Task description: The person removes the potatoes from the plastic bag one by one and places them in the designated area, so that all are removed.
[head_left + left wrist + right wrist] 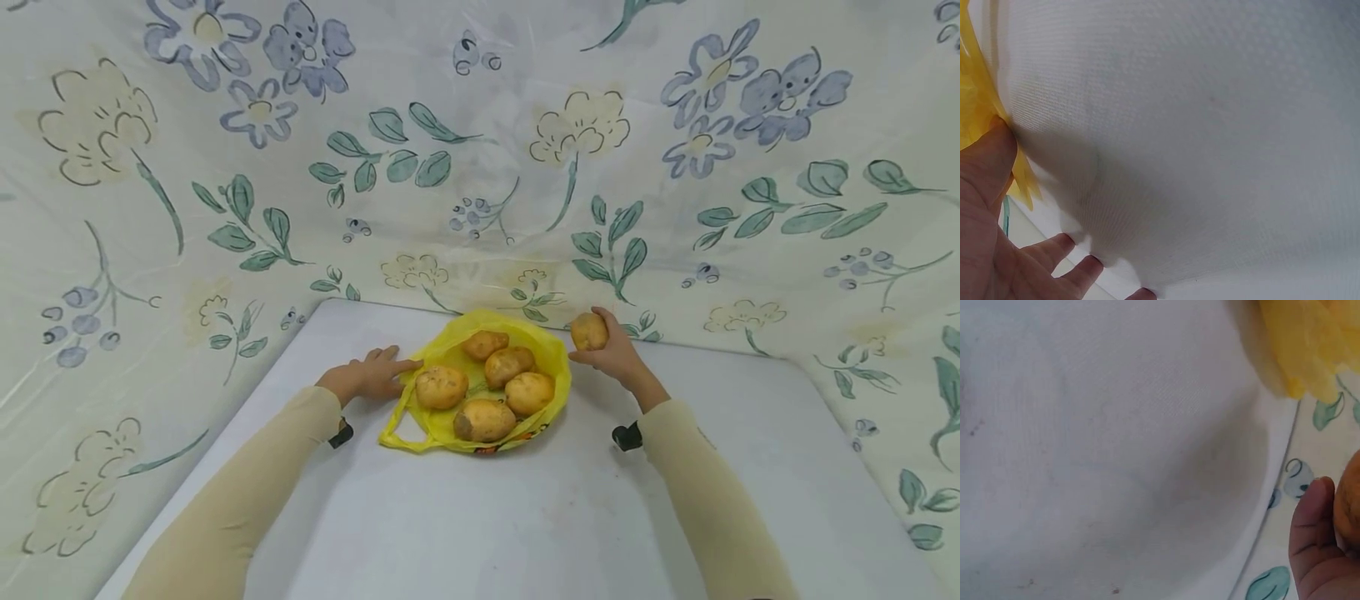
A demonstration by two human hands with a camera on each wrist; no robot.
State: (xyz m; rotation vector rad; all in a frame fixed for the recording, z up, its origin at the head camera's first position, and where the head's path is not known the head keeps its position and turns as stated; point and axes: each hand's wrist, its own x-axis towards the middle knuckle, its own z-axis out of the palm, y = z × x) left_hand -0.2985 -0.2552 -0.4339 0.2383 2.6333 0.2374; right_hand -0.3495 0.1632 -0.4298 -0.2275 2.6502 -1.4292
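A yellow plastic bag (pixel 480 321) lies spread open on the table with several potatoes (pixel 484 420) inside it. My right hand (pixel 617 354) grips another potato (pixel 589 332) just off the bag's right edge, at the far side of the table. In the right wrist view, the thumb (pixel 1314 531) lies along that potato (pixel 1350 500), which is partly cut off by the frame. To the left of the bag, my left hand (pixel 371 373) has its fingers spread over the tabletop. Its thumb (pixel 994 150) touches the bag's edge (pixel 975 94) in the left wrist view.
The white tabletop (pixel 465 517) ends at a back edge close behind the bag. Behind it and at the sides hangs a floral-patterned sheet (pixel 510 183). One loop handle (pixel 401 442) of the bag lies toward the front left. Dark wrist devices (pixel 627 437) sit below both wrists.
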